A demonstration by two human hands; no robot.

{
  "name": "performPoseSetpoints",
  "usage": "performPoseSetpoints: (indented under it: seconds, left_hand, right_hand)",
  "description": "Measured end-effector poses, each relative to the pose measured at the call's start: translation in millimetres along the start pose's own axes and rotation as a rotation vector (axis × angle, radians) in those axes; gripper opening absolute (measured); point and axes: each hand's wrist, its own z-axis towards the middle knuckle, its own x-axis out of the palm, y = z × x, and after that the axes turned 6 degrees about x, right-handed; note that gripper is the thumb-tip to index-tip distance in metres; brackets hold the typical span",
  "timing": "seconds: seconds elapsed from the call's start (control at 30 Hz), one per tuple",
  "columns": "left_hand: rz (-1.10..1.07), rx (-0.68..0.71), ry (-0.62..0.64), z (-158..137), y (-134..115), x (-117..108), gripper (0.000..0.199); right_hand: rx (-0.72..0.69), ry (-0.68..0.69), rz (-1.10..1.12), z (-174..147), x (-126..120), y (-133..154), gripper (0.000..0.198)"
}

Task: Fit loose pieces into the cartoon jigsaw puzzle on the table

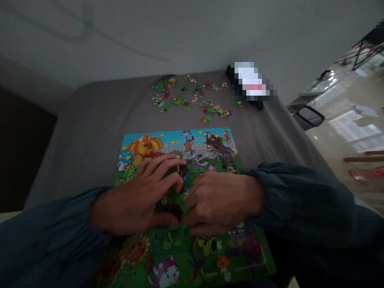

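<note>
A colourful jigsaw puzzle board with cartoon plants and figures lies in front of me, its picture largely filled. My left hand rests over the middle of it, fingers bent and apart, with the thumb on the green part. Close beside it, my right hand is curled with its fingertips down on the board's centre. Whatever those fingertips may hold is hidden under the hand. Small gaps near the board's lower right edge show a pale line.
Loose puzzle pieces are scattered on the grey cloth surface beyond the board. A phone with a blurred lit screen lies at the back right by the wall. Past the right edge is a shiny floor.
</note>
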Motion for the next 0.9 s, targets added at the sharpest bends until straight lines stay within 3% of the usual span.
performPoseSetpoints:
  seconds: [0.47,0.9]
  left_hand:
    - [-0.004,-0.007,0.028,-0.6,-3.2,2.0,0.037]
    - [-0.014,-0.039,0.023,-1.0,-5.8,3.4,0.038]
  right_hand:
    - [0.045,0.006,-0.030,0.1,0.1,4.9,0.033]
    - [0.044,-0.087,0.096,-4.7,-3.3,-5.8,0.035]
